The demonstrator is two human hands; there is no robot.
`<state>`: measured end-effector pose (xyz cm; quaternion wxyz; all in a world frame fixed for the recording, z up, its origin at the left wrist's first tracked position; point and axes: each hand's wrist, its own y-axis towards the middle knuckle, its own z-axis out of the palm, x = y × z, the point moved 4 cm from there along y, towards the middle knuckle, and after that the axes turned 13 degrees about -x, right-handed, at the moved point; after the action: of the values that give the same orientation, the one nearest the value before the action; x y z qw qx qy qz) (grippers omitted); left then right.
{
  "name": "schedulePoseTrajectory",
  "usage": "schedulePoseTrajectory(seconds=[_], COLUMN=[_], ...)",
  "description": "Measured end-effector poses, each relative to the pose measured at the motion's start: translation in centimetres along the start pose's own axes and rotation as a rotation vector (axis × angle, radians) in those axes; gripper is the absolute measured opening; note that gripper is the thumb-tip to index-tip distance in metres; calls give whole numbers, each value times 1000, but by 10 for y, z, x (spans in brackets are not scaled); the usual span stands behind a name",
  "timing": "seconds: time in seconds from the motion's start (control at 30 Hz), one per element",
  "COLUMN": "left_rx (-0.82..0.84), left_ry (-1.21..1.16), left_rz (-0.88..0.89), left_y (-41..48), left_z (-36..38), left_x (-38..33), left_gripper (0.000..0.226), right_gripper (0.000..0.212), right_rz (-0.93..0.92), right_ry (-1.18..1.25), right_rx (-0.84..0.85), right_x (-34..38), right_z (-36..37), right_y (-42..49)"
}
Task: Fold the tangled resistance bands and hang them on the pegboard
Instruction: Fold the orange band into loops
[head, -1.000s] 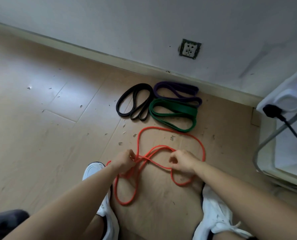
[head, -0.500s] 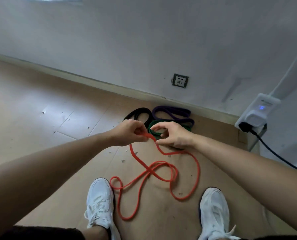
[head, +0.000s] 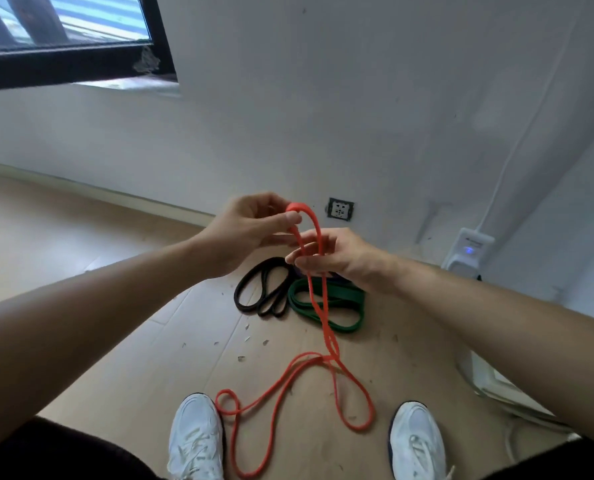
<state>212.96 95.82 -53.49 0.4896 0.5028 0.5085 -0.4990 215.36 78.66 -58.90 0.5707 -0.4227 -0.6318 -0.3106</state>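
The left hand (head: 250, 230) pinches the folded top of the orange band (head: 329, 337) between thumb and fingers, held up in front of the wall. Just below it, the right hand (head: 337, 258) has its fingers curled round both hanging strands. The band's lower loops trail on the floor (head: 63, 220) between the white shoes (head: 196, 434), while the black band (head: 271, 310) and the green band (head: 344, 293) lie folded side by side near the wall.
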Motion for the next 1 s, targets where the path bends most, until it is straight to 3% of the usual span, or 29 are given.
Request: schedulePoseTrajectory(seconds=[0.13,0.2,0.47,0.73,0.9,1.0], left_rx=[-56,-99,-176,-257,-341,-369], left_ry=[-127,-160,72,19,124,325], left_rz=[13,25,-4,-69,-159,-129], left_y=[4,8,16,30,37,37], left_z=[-1,-9,-40,-71,-97,-110], left_x=[-19,-20,9,21,40,49], left_gripper=[8,10,17,14,13,11], right_gripper=[19,14,14,8,6,15], right_rz=[3,-2,3,-34,-31,-76], right_ry=[-92,-113,-388,-725,-683,-720], right_rx=[-64,-122,-162,-90,-118,-197], right_x=[0,-1,-21,-40,-38,-30], right_z=[-7,-14,-39,-47,-47,-51], right_y=[-8,-12,-17,-14,-10,-8])
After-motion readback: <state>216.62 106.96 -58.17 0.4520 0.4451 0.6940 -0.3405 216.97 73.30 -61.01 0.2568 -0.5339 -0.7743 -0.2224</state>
